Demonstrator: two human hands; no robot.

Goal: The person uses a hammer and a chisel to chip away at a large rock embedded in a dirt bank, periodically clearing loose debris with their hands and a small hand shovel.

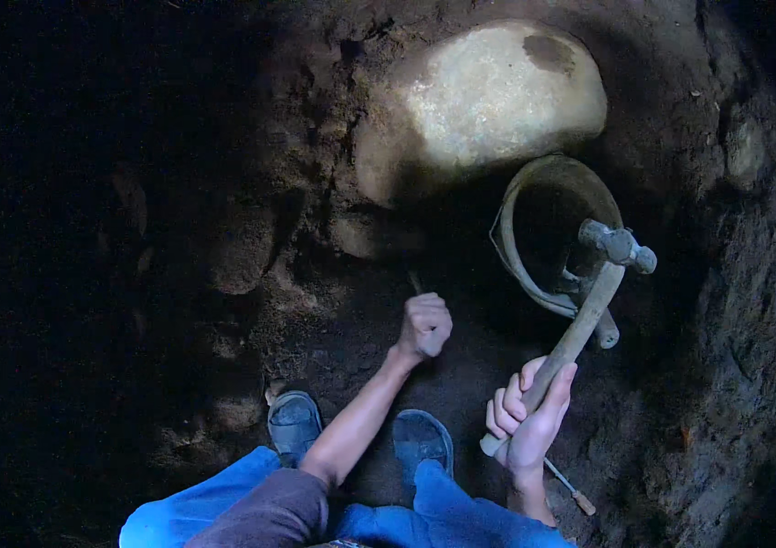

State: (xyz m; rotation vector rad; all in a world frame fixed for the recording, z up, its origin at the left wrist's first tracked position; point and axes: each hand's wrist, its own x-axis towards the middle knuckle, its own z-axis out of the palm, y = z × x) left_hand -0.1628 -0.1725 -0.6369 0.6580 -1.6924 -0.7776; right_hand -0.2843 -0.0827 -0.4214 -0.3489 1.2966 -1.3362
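My right hand (534, 420) grips the lower wooden handle of a ball-peen hammer (596, 297). Its metal head is up and to the right, over the rim of a worn round bucket (508, 224). My left hand (426, 324) is a fist around a thin dark rod (415, 281), whose tip sticks out above the fingers; its far end is lost in shadow. Inside the bucket leans another tool, its stubby handle (607, 331) poking out over the near rim, partly hidden behind the hammer.
A large pale boulder (506, 91) sits beyond the bucket, brightly lit. Rough earth wall (744, 274) curves round on the right; the left side falls into darkness. A thin tool with a short wooden handle (582, 502) lies by my right wrist. My sandalled feet (422, 443) stand on dirt.
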